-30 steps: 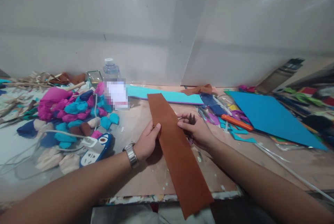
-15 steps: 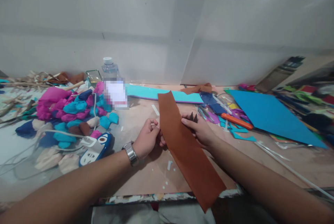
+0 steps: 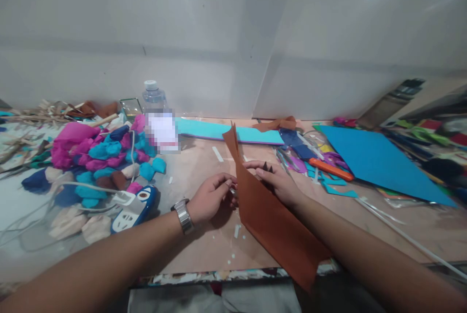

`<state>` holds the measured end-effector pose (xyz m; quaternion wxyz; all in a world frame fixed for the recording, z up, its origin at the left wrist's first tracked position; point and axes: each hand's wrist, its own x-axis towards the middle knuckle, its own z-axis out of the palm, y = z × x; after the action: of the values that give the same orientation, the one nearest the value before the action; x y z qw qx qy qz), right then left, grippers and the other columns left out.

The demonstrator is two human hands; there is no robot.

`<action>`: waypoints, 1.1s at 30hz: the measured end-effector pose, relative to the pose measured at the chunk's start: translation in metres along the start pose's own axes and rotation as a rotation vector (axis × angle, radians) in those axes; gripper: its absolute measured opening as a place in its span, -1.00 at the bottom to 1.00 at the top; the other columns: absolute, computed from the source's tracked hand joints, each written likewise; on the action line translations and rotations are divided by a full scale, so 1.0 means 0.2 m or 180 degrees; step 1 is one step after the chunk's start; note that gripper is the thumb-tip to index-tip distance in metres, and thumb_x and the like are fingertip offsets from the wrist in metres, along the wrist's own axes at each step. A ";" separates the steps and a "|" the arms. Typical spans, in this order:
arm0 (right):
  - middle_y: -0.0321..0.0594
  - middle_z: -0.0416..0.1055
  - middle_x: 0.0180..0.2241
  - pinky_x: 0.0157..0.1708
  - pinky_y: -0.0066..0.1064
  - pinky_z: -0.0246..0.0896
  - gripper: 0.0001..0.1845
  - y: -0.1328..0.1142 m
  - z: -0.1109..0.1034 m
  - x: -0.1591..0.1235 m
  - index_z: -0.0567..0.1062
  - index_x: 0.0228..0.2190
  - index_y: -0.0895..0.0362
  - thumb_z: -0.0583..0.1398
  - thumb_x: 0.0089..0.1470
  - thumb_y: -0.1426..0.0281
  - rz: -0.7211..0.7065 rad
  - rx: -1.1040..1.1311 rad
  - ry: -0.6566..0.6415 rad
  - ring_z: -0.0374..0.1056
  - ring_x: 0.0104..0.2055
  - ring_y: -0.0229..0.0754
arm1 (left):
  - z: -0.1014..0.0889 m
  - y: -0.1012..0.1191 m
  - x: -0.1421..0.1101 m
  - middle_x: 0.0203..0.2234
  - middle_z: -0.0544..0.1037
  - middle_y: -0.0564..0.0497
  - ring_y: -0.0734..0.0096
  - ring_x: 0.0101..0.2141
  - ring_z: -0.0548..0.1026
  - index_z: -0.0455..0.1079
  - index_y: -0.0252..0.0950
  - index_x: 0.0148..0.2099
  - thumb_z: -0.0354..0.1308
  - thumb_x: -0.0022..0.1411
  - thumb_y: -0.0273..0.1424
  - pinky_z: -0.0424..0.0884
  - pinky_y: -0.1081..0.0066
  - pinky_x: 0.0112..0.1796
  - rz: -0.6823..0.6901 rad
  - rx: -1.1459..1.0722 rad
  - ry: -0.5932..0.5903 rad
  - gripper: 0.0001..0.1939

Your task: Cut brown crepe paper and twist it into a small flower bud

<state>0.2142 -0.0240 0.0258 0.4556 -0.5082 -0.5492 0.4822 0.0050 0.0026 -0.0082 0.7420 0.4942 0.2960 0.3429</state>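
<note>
A long brown strip (image 3: 272,215) of felt-like sheet stands nearly on edge above the table, running from the middle out over the near edge. My left hand (image 3: 211,196), a watch on its wrist, pinches the strip's left edge with closed fingers. My right hand (image 3: 277,181) is behind the strip on the right, holding it with the fingers partly hidden. Small dark pointed pieces (image 3: 267,167) show by the right hand's fingers.
A heap of pink, blue and cream crumpled pieces (image 3: 98,157) with a power strip (image 3: 134,208) and cable lies at left. A water bottle (image 3: 155,96) stands behind. A turquoise strip (image 3: 207,130), a blue sheet (image 3: 375,162), an orange-handled cutter (image 3: 330,169) and scraps lie right.
The brown strip has turned from lying flat to standing nearly on edge and shifted right. My left hand moved right and closed into a pinch on its edge.
</note>
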 end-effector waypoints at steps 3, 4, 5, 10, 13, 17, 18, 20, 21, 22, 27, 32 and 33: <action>-0.33 0.47 -0.50 -0.55 -0.47 0.11 -0.53 0.01 0.01 -0.01 0.63 -0.04 0.06 0.31 0.04 0.14 0.0071 -0.0027 -0.0140 0.24 -0.57 -0.31 | 0.00 0.00 -0.01 -0.39 0.51 0.05 0.51 -0.48 0.47 0.42 -0.32 -0.08 0.33 0.25 -0.09 0.42 0.42 -0.36 0.0100 0.0129 0.0030 -0.59; -0.32 0.50 -0.46 -0.54 -0.47 0.12 -0.56 0.02 0.01 -0.01 0.62 -0.03 0.06 0.30 0.05 0.20 0.0011 -0.0146 -0.0178 0.23 -0.57 -0.32 | 0.00 0.00 -0.01 -0.36 0.51 0.04 0.52 -0.46 0.47 0.42 -0.31 -0.05 0.33 0.27 -0.11 0.41 0.43 -0.36 0.0149 0.0198 0.0036 -0.60; -0.28 0.54 -0.39 -0.52 -0.46 0.15 -0.59 0.02 0.01 0.00 0.62 -0.03 0.06 0.28 0.08 0.25 -0.0113 -0.0310 -0.0204 0.25 -0.55 -0.33 | 0.00 0.00 -0.02 -0.32 0.52 0.03 0.52 -0.44 0.47 0.40 -0.30 -0.01 0.32 0.29 -0.14 0.40 0.45 -0.35 0.0205 0.0279 0.0032 -0.61; -0.10 0.55 0.06 -0.03 -0.23 0.41 -0.61 0.02 -0.05 0.04 0.59 0.04 0.01 0.17 0.22 0.44 -0.1372 -0.1386 -0.0537 0.52 -0.02 -0.07 | -0.02 0.01 -0.02 -0.29 0.45 0.08 0.52 -0.42 0.46 0.28 -0.23 0.09 0.25 0.36 -0.18 0.42 0.44 -0.32 0.0477 0.0643 -0.0104 -0.62; -0.12 0.53 0.13 0.18 -0.12 0.34 -0.47 0.03 -0.08 0.05 0.51 0.17 -0.08 0.21 0.20 0.50 -0.1813 -0.1871 -0.0741 0.44 0.19 -0.01 | -0.03 0.00 -0.02 -0.35 0.40 0.12 0.51 -0.43 0.44 0.24 -0.21 0.11 0.23 0.38 -0.18 0.42 0.43 -0.32 0.0548 0.0717 -0.0167 -0.62; -0.16 0.49 0.19 0.11 -0.20 0.41 -0.43 0.07 -0.09 0.05 0.41 0.25 -0.14 0.21 0.26 0.46 -0.1692 -0.1994 -0.0690 0.46 0.19 -0.05 | -0.02 0.01 -0.03 -0.33 0.38 0.12 0.49 -0.43 0.44 0.20 -0.15 0.25 0.24 0.37 -0.20 0.43 0.42 -0.34 0.0611 0.0737 -0.0120 -0.50; -0.16 0.50 0.18 0.09 -0.23 0.42 -0.46 0.07 -0.09 0.05 0.42 0.24 -0.14 0.21 0.28 0.44 -0.1686 -0.1980 -0.0678 0.47 0.17 -0.07 | -0.02 0.01 -0.04 -0.31 0.38 0.12 0.49 -0.43 0.45 0.15 -0.11 0.31 0.24 0.36 -0.22 0.43 0.41 -0.33 0.0623 0.0735 -0.0095 -0.43; -0.15 0.54 0.13 0.08 -0.24 0.41 -0.52 0.09 -0.08 0.05 0.46 0.20 -0.12 0.24 0.29 0.39 -0.1772 -0.1922 -0.0700 0.49 0.13 -0.07 | -0.01 0.02 -0.05 -0.27 0.40 0.09 0.48 -0.41 0.46 0.05 -0.06 0.41 0.23 0.37 -0.26 0.44 0.40 -0.31 0.0682 0.0771 -0.0072 -0.33; -0.15 0.56 0.10 0.09 -0.24 0.41 -0.54 0.09 -0.07 0.06 0.48 0.18 -0.11 0.26 0.28 0.38 -0.1845 -0.1884 -0.0719 0.50 0.12 -0.07 | -0.01 0.02 -0.05 -0.25 0.40 0.07 0.47 -0.39 0.46 0.03 -0.04 0.43 0.20 0.39 -0.29 0.45 0.39 -0.28 0.0731 0.0830 -0.0085 -0.33; -0.14 0.58 0.08 0.10 -0.23 0.40 -0.55 0.09 -0.06 0.06 0.50 0.16 -0.10 0.28 0.26 0.37 -0.1913 -0.1845 -0.0723 0.51 0.10 -0.06 | -0.01 0.01 -0.05 -0.23 0.41 0.06 0.46 -0.36 0.47 0.05 -0.04 0.44 0.18 0.40 -0.31 0.45 0.39 -0.26 0.0787 0.0913 -0.0107 -0.34; -0.12 0.56 -0.04 0.00 -0.25 0.42 -0.73 0.08 -0.06 0.06 0.60 -0.02 -0.06 0.29 0.25 0.36 -0.2032 -0.1802 -0.0641 0.51 -0.01 -0.08 | 0.00 0.00 -0.07 -0.16 0.48 -0.03 0.36 -0.23 0.50 0.26 -0.11 0.32 0.09 0.44 -0.38 0.43 0.34 -0.14 0.0918 0.1347 -0.0239 -0.55; -0.16 0.45 -0.17 -0.13 -0.32 0.39 -0.87 0.06 -0.07 0.04 0.64 -0.26 -0.02 0.26 0.23 0.42 -0.2060 -0.1883 -0.0542 0.46 -0.15 -0.16 | 0.00 0.01 -0.08 -0.08 0.47 -0.08 0.29 -0.13 0.51 0.23 -0.15 0.33 0.09 0.43 -0.42 0.43 0.30 -0.05 0.1069 0.1631 -0.0251 -0.54; -0.15 0.43 -0.15 -0.12 -0.31 0.38 -0.89 0.05 -0.07 0.04 0.63 -0.28 -0.01 0.27 0.22 0.41 -0.2072 -0.1837 -0.0425 0.46 -0.11 -0.14 | 0.00 0.01 -0.08 -0.08 0.46 -0.08 0.29 -0.13 0.51 0.21 -0.15 0.34 0.09 0.43 -0.41 0.43 0.31 -0.06 0.1094 0.1642 -0.0223 -0.53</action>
<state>0.2293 -0.0150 0.0174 0.3867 -0.3829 -0.8211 0.1721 -0.0049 -0.0087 -0.0056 0.5330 0.7205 0.2596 0.3597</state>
